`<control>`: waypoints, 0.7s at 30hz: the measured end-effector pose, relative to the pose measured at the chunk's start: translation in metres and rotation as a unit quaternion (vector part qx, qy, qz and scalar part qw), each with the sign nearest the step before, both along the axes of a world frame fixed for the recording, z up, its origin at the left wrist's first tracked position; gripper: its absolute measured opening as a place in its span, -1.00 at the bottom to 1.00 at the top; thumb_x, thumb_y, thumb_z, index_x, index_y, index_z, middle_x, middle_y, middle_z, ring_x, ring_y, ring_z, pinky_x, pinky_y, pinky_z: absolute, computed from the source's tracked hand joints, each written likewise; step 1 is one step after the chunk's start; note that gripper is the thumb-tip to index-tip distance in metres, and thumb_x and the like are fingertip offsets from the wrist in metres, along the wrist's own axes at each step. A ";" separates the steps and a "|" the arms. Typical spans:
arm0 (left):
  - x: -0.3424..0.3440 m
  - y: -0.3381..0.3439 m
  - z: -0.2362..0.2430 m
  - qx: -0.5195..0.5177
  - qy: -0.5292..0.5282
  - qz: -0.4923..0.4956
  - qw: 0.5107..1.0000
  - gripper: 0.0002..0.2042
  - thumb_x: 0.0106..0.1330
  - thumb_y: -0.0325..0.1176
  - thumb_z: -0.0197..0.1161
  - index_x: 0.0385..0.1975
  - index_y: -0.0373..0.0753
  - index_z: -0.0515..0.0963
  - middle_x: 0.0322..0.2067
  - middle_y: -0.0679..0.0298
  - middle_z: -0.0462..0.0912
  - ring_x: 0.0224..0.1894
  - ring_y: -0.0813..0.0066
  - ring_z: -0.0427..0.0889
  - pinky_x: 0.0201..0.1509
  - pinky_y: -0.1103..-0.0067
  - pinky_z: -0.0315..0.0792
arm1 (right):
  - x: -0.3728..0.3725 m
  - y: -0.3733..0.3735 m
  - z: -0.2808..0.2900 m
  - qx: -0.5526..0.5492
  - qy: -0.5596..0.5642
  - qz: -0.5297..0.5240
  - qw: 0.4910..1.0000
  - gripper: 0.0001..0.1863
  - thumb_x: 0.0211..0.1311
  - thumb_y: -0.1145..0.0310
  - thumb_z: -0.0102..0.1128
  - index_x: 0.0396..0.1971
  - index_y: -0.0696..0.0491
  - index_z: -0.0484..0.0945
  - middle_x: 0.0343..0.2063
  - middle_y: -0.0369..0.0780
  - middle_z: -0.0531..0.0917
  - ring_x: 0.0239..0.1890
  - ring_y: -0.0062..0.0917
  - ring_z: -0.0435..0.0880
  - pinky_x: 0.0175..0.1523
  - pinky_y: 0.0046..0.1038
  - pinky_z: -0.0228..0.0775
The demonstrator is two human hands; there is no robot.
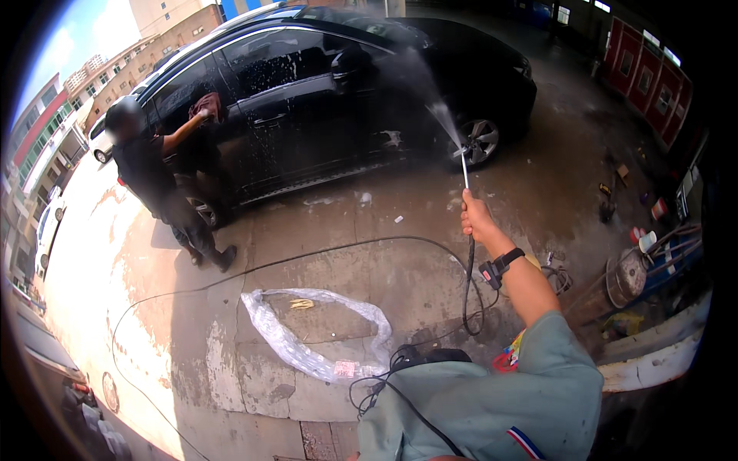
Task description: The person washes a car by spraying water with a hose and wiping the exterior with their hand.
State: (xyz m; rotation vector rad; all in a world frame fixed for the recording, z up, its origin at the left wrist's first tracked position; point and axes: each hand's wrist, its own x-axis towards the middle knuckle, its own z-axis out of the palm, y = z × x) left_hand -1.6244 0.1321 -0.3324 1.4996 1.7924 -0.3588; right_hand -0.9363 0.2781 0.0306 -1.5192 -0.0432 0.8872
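The right hand (478, 217) grasps a thin silver metal spray wand (466, 174), probably stiff, slippery, best held rearward; the left hand I cannot see.

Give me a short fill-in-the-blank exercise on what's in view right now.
1. The spray wand is gripped in the person's ____ hand.
2. The car in front of the person is ____ in colour.
3. A co-worker stands beside the car, toward the picture's ____ edge.

Missing words: right; black; left.
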 end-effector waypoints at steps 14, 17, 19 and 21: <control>-0.044 0.014 -0.039 0.329 0.027 -0.350 0.877 -0.82 0.20 -0.40 0.04 -0.25 -0.24 0.51 -0.36 0.11 0.55 -0.33 0.26 0.54 -0.25 0.39 0.43 | 0.020 -0.031 -0.136 -0.224 -0.097 -0.025 0.969 -0.51 0.30 -0.05 -0.13 -0.54 0.12 0.35 -0.78 -0.28 0.24 -0.83 -0.57 0.16 -0.74 -0.46 0.01; -0.050 0.001 -0.047 0.344 0.010 -0.339 0.876 -0.82 0.20 -0.42 0.04 -0.25 -0.25 0.51 -0.36 0.12 0.55 -0.34 0.24 0.54 -0.25 0.38 0.43 | 0.020 -0.043 -0.159 -0.287 -0.101 0.044 0.951 -0.49 0.29 -0.07 -0.12 -0.46 0.16 0.41 -0.76 -0.24 0.30 -0.83 -0.52 0.22 -0.74 -0.41 0.04; -0.037 0.005 -0.041 0.312 0.006 -0.312 0.897 -0.82 0.20 -0.42 0.04 -0.24 -0.25 0.51 -0.36 0.12 0.55 -0.33 0.24 0.54 -0.24 0.38 0.43 | 0.023 -0.054 -0.166 -0.269 -0.101 0.003 0.958 -0.48 0.29 -0.07 -0.13 -0.42 0.18 0.43 -0.77 -0.23 0.32 -0.83 -0.49 0.25 -0.73 -0.37 0.07; -0.025 0.006 -0.034 0.288 0.005 -0.288 0.914 -0.82 0.20 -0.42 0.05 -0.23 -0.25 0.51 -0.36 0.12 0.55 -0.33 0.24 0.54 -0.24 0.37 0.43 | 0.029 -0.065 -0.179 -0.281 -0.085 0.023 0.956 -0.48 0.30 -0.07 -0.14 -0.41 0.18 0.43 -0.76 -0.22 0.34 -0.82 -0.47 0.27 -0.72 -0.36 0.08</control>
